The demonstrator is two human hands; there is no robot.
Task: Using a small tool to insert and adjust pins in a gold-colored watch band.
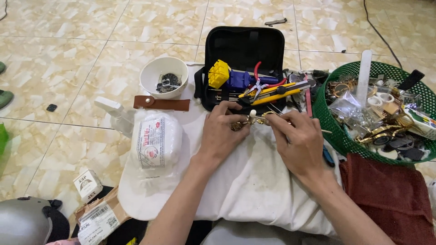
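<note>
Your left hand (221,134) pinches a small gold watch piece (239,125) between its fingertips over the white cloth (254,181), just in front of the open black tool case (244,50). Your right hand (297,143) has its fingers closed on a thin tool (265,119) whose tip meets that piece. The white bowl (164,76) sits to the left, the green basket (328,129) to the right.

A white bowl (163,75) and brown leather strap (161,103) lie left.
</note>
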